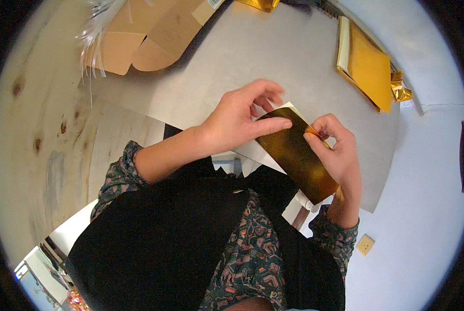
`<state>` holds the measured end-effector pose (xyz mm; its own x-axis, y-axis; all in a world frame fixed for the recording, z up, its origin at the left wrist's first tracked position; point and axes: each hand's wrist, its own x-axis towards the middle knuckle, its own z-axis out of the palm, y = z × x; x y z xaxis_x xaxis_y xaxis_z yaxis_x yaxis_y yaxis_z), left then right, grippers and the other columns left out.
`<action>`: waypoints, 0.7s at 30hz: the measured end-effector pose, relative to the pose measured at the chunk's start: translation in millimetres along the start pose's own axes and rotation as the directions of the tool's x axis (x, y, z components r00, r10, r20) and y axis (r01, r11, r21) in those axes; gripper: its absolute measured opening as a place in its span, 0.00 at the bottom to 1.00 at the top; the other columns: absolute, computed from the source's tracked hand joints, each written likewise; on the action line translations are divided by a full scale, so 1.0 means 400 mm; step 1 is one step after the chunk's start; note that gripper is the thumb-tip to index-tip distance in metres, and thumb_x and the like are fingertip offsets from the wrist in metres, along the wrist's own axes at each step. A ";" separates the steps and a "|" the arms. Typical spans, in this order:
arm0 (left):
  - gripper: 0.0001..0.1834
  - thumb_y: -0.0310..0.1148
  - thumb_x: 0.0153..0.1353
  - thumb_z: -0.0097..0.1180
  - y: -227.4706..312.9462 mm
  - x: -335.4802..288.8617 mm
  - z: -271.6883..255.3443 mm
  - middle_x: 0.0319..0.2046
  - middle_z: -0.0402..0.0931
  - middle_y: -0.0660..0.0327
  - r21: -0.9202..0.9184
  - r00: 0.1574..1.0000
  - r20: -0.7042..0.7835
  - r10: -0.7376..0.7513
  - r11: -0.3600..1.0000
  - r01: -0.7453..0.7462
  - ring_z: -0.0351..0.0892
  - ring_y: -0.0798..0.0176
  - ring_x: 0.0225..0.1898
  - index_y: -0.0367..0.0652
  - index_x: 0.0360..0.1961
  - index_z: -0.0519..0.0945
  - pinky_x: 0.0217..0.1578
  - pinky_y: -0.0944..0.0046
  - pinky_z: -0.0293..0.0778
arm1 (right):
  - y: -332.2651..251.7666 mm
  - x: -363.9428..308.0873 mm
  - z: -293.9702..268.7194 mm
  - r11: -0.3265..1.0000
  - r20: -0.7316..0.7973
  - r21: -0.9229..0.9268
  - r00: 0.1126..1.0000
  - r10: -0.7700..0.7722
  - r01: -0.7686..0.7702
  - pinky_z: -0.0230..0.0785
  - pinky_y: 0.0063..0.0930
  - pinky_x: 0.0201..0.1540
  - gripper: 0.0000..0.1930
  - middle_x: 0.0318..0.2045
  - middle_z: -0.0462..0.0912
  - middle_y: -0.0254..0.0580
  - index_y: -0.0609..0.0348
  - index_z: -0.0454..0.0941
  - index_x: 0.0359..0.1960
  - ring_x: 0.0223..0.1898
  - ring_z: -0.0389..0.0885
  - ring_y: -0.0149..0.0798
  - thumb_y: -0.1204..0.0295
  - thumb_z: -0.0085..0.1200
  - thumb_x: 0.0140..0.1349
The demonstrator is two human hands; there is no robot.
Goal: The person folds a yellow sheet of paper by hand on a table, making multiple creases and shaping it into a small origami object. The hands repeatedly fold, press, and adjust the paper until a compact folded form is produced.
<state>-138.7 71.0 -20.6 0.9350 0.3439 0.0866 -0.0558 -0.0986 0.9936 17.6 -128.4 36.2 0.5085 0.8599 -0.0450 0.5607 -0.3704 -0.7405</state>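
Note:
Held over the near edge of the worktable is a shiny gold foil sheet [299, 155], tilted, with a pale paper corner [291, 107] showing behind its top end. My right hand [335, 142] pinches the sheet's right edge between thumb and fingers. Across the upper left of the sheet lies the thumb of my left hand [237, 114]. The other left fingers are bent and stand apart from that thumb, past the sheet's top corner, slightly blurred. Whether any of them touch the paper behind is hidden.
An unfolded brown cardboard box [159, 39] lies at the far left beside clear plastic strands [94, 41]. At the far right rests a thick yellow-gold pad [369, 67], with crumpled gold foil [400, 88] beside it. A grey sheet [211, 67] covers the wooden table [50, 135].

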 end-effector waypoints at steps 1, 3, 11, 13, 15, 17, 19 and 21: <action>0.17 0.33 0.65 0.69 0.014 0.009 0.014 0.41 0.82 0.68 0.011 0.998 0.020 0.052 0.999 -0.052 0.77 0.77 0.39 0.40 0.52 0.82 0.38 0.74 0.73 | -0.013 -0.010 -0.012 0.999 -0.027 -0.007 0.999 -0.040 0.039 0.71 0.26 0.41 0.08 0.28 0.78 0.36 0.60 0.75 0.34 0.31 0.75 0.30 0.76 0.64 0.60; 0.11 0.32 0.66 0.67 0.036 0.012 0.030 0.37 0.83 0.69 -0.061 0.997 -0.005 0.077 0.995 -0.077 0.77 0.77 0.37 0.40 0.46 0.85 0.37 0.74 0.73 | -0.042 -0.023 -0.024 0.998 -0.043 0.021 0.998 -0.051 0.052 0.71 0.27 0.41 0.08 0.29 0.79 0.36 0.60 0.75 0.35 0.32 0.74 0.30 0.76 0.64 0.60; 0.07 0.31 0.67 0.66 0.113 -0.015 0.066 0.33 0.82 0.69 -0.145 0.967 -0.070 0.244 0.957 -0.251 0.75 0.78 0.33 0.40 0.42 0.86 0.35 0.74 0.72 | -0.127 -0.078 -0.046 0.974 -0.185 0.108 0.967 -0.178 0.200 0.72 0.25 0.45 0.07 0.33 0.84 0.38 0.65 0.81 0.41 0.38 0.79 0.30 0.76 0.62 0.64; 0.07 0.32 0.67 0.67 0.132 -0.024 0.074 0.29 0.80 0.71 -0.170 0.966 -0.074 0.249 0.951 -0.258 0.73 0.80 0.31 0.41 0.41 0.86 0.33 0.74 0.70 | -0.144 -0.088 -0.047 0.975 -0.201 0.075 0.961 -0.189 0.208 0.72 0.25 0.45 0.06 0.34 0.85 0.39 0.66 0.82 0.41 0.39 0.81 0.31 0.76 0.62 0.65; 0.07 0.32 0.67 0.66 0.149 -0.032 0.080 0.29 0.80 0.71 -0.144 0.961 -0.063 0.268 0.951 -0.274 0.73 0.79 0.31 0.41 0.41 0.86 0.33 0.74 0.70 | -0.157 -0.093 -0.054 0.968 -0.236 0.072 0.947 -0.218 0.241 0.72 0.25 0.45 0.05 0.34 0.85 0.40 0.66 0.83 0.39 0.39 0.81 0.31 0.77 0.62 0.65; 0.06 0.32 0.67 0.66 0.162 -0.040 0.076 0.28 0.80 0.71 -0.130 0.956 -0.056 0.288 0.947 -0.293 0.73 0.79 0.31 0.41 0.41 0.86 0.33 0.74 0.70 | -0.168 -0.099 -0.054 0.968 -0.258 0.068 0.942 -0.216 0.241 0.72 0.25 0.45 0.04 0.34 0.85 0.40 0.66 0.83 0.38 0.38 0.82 0.32 0.77 0.62 0.65; 0.06 0.32 0.68 0.66 0.171 -0.044 0.076 0.28 0.80 0.71 -0.124 0.948 -0.056 0.314 0.940 -0.319 0.73 0.79 0.31 0.41 0.41 0.86 0.33 0.74 0.70 | -0.176 -0.107 -0.056 0.973 -0.277 0.071 0.942 -0.190 0.218 0.72 0.25 0.45 0.04 0.34 0.86 0.40 0.66 0.83 0.38 0.38 0.82 0.32 0.77 0.63 0.64; 0.06 0.31 0.68 0.65 0.175 -0.047 0.079 0.28 0.80 0.70 -0.136 0.942 -0.068 0.330 0.932 -0.336 0.73 0.79 0.31 0.40 0.41 0.86 0.33 0.73 0.70 | -0.180 -0.114 -0.058 0.974 -0.279 0.078 0.943 -0.184 0.213 0.72 0.25 0.45 0.04 0.34 0.86 0.40 0.66 0.83 0.37 0.38 0.82 0.31 0.78 0.63 0.64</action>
<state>-149.0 28.1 45.0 0.8382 0.3547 0.4142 -0.4141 -0.0802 0.9067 -30.8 -149.2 107.2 0.5587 0.7805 0.2806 0.6031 -0.1500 -0.7834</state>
